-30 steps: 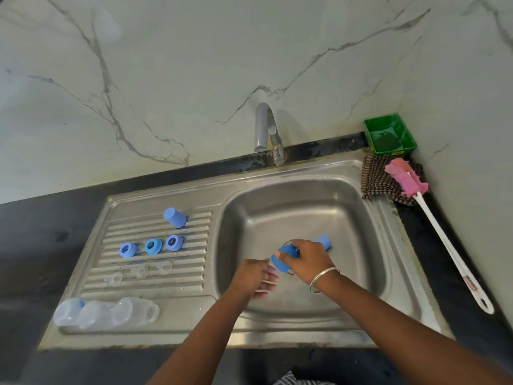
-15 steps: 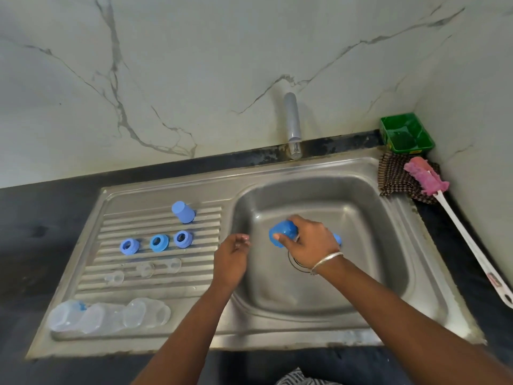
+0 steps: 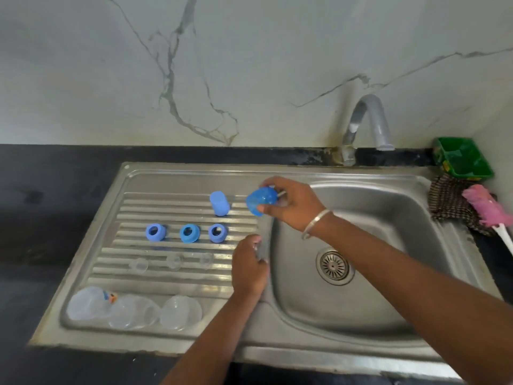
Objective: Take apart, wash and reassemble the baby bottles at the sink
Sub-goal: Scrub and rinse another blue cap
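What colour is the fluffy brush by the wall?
Pink, with a white handle. The brush shows in the head view, lying on a checked cloth.

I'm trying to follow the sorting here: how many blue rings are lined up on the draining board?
3. The left ring, middle ring and right ring sit in a row on the draining board, below the blue cap. None seems hidden.

Soft, even, fairly bright light gives faint shadows and dull glare on the steel sink beyond the hands, with slight overall softness, motion blur at the fingers, and wide-angle bending toward the edges.
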{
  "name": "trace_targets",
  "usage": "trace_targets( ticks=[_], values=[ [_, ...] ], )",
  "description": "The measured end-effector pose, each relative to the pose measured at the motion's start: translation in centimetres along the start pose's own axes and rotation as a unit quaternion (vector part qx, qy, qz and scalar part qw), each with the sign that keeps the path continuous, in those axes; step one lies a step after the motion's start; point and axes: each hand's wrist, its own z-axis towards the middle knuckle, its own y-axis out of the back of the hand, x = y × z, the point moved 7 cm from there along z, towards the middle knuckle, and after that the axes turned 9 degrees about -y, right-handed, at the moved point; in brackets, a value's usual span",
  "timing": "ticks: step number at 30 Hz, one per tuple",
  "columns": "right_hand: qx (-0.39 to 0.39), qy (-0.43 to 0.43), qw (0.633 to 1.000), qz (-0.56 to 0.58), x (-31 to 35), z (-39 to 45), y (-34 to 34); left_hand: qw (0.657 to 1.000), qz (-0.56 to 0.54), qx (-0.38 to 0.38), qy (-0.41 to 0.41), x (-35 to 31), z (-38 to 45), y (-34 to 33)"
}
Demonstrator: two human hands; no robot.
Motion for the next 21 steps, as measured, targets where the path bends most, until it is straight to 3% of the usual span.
trace_targets(
  ticks=[3, 9, 21],
  values=[
    [0.056, 0.093, 0.987, -0.118, 5.4, 4.0, -4.7, 1.000, -0.018, 0.006, -0.008, 0.3, 0.1, 0.3],
    [0.159, 0.181, 0.895, -0.376, 9.2, 9.1, -14.7, 0.999, -0.040, 0.025, -0.009, 0.9, 0.0, 0.2],
    [0.171, 0.170, 0.815, -0.528, 7.0, 12.2, -19.3, 0.998, -0.057, 0.013, -0.018, 1.2, 0.3, 0.0]
  ],
)
